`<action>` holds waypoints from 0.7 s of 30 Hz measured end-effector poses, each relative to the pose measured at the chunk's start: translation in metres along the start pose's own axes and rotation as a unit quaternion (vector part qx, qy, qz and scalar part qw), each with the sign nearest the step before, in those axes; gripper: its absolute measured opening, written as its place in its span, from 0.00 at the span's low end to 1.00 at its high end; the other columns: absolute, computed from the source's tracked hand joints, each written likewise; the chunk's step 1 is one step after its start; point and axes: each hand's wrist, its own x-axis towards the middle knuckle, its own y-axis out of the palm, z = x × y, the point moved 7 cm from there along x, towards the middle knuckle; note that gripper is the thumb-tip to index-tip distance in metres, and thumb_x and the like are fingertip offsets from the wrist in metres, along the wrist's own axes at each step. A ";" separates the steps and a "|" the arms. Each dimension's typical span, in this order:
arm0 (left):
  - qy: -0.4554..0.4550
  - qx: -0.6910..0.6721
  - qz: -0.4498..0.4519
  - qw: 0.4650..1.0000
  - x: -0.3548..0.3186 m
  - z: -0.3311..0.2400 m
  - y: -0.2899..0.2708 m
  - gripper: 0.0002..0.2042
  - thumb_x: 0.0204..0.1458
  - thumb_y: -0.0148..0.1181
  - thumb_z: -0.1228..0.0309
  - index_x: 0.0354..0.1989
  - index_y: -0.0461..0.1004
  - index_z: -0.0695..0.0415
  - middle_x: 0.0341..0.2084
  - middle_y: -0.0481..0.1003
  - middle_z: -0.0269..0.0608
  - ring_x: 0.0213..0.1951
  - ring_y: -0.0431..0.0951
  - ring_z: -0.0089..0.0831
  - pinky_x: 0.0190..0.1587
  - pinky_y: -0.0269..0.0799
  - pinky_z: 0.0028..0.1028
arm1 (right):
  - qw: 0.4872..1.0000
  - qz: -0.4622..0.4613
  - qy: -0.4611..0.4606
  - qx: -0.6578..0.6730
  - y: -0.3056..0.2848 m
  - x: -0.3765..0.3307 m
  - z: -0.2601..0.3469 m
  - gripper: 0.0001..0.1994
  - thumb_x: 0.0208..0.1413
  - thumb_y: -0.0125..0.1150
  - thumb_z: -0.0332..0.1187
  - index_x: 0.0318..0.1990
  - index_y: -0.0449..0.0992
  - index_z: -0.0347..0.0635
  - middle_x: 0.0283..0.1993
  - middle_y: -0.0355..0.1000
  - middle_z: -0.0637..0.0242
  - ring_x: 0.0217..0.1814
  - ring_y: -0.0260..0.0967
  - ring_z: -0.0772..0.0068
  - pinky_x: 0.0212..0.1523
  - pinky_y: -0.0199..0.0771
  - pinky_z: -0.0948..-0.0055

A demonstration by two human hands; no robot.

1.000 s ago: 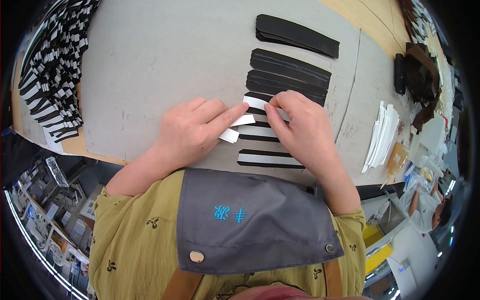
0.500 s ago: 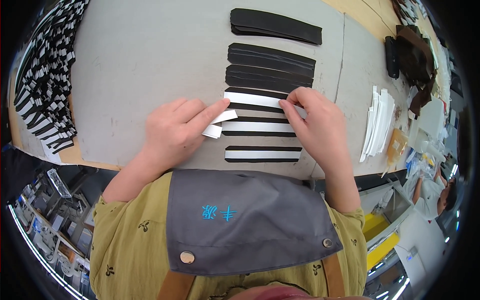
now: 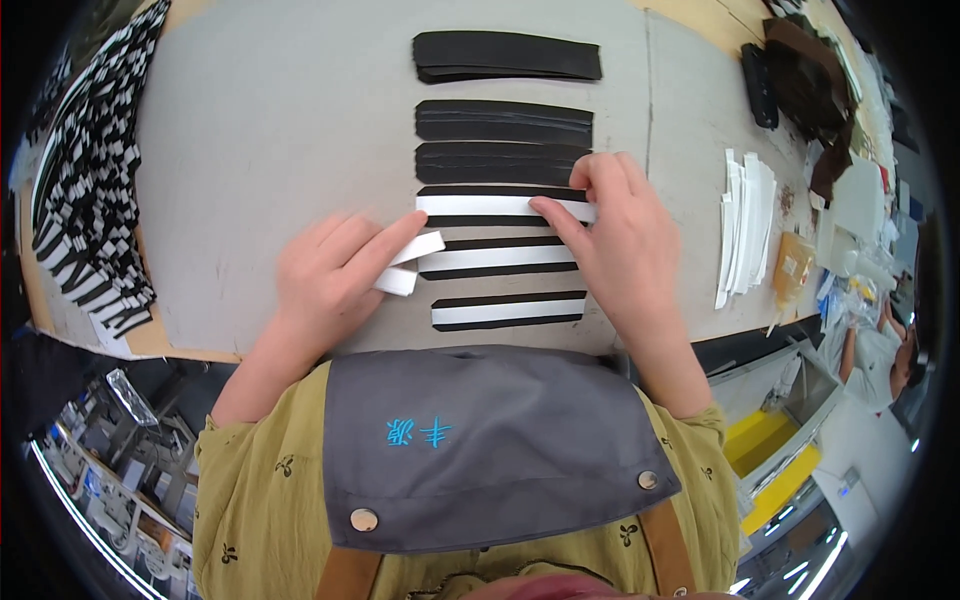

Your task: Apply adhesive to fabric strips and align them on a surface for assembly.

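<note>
A white strip (image 3: 480, 206) lies lengthwise along a black strip (image 3: 470, 221). At its left end rests the index fingertip of my left hand (image 3: 335, 268). Two loose white strips (image 3: 398, 281) stick out from under that hand's closed fingers. My right hand (image 3: 625, 235) is over the other end, its thumb pressed on the white strip and its other fingers curled at the black strip's far edge. That end is partly hidden by the hand. Nearer to me lie two more black strips with white strips on them, a middle one (image 3: 495, 260) and a front one (image 3: 505, 313).
Beyond my hands lie two bare black strips (image 3: 500, 163) and a black stack (image 3: 505, 57). A large pile of black-and-white strips (image 3: 95, 190) covers the table's left end. White strips (image 3: 745, 230), a yellowish packet (image 3: 793, 265) and dark cloth (image 3: 805, 85) are at the right.
The whole view has shifted, so the strips appear farther left. Both hands remain on the same white strip. My right index finger has moved farther from the thumb.
</note>
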 end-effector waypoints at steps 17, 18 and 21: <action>0.097 0.023 0.107 0.989 0.065 -0.064 0.045 0.27 0.39 0.69 0.72 0.54 0.81 0.44 0.32 0.74 0.23 0.27 0.72 0.23 0.28 0.69 0.22 | 0.979 -0.169 -0.118 0.008 0.006 -0.075 -0.034 0.21 0.47 0.73 0.34 0.52 0.83 0.56 0.37 0.70 0.79 0.36 0.65 0.75 0.37 0.62 0.72; 0.092 0.029 0.111 0.989 0.065 -0.063 0.049 0.27 0.39 0.70 0.71 0.54 0.81 0.43 0.31 0.73 0.23 0.27 0.71 0.23 0.28 0.69 0.22 | 0.981 -0.157 -0.113 0.006 0.008 -0.075 -0.035 0.21 0.47 0.73 0.34 0.53 0.82 0.57 0.38 0.69 0.80 0.37 0.65 0.76 0.39 0.62 0.72; 0.085 0.037 0.118 0.989 0.065 -0.063 0.052 0.27 0.39 0.71 0.70 0.54 0.81 0.43 0.32 0.73 0.23 0.28 0.71 0.22 0.28 0.69 0.23 | 0.983 -0.148 -0.110 0.007 0.009 -0.074 -0.036 0.21 0.47 0.73 0.35 0.53 0.82 0.56 0.39 0.70 0.80 0.38 0.65 0.76 0.40 0.62 0.71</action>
